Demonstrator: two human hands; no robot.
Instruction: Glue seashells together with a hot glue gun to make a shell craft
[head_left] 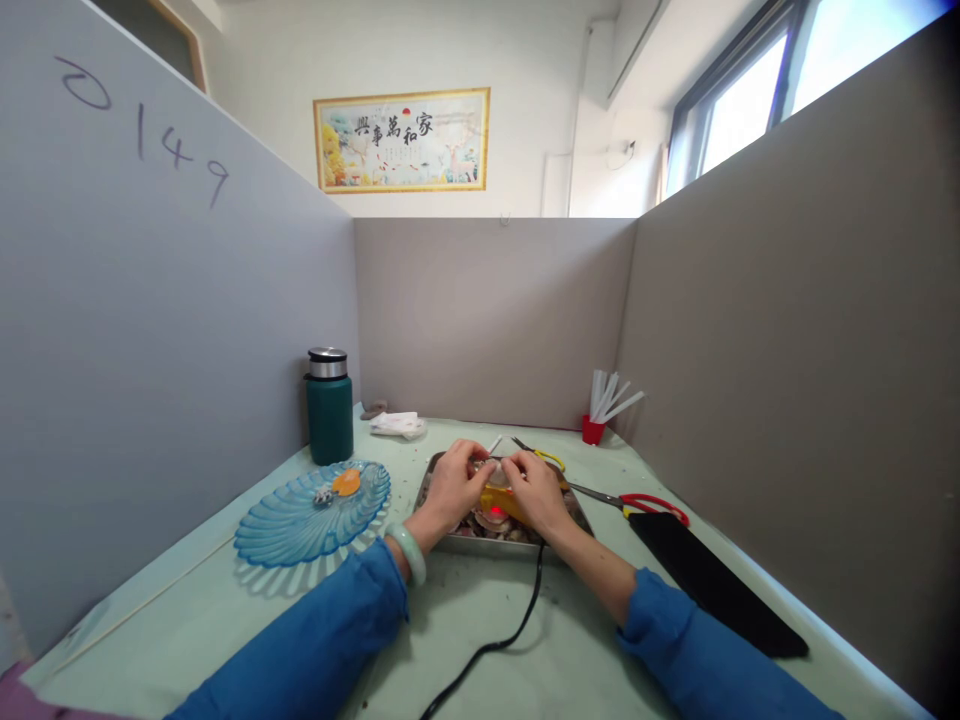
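Observation:
Over the middle of the metal tray (480, 545), my left hand (455, 487) and my right hand (538, 490) meet with fingertips pinched. Between them is a small pale piece (497, 472), possibly a shell; the fingers partly cover it. Beneath my hands a yellow glue gun (504, 500) with a glowing red light lies on the shells (472, 525) in the tray. Its black cord (517, 635) runs toward me over the table. Behind my fingers a short white stick (495, 443) pokes up.
At left stand a blue scalloped plate (285, 530) with an orange shell (347, 483) and a green flask (330, 415). Red-handled scissors (652, 503), yellow-handled scissors (553, 459) and a black flat strip (716, 580) lie right. A red cup (593, 430) holds white sticks. Grey panels (495, 320) enclose the table.

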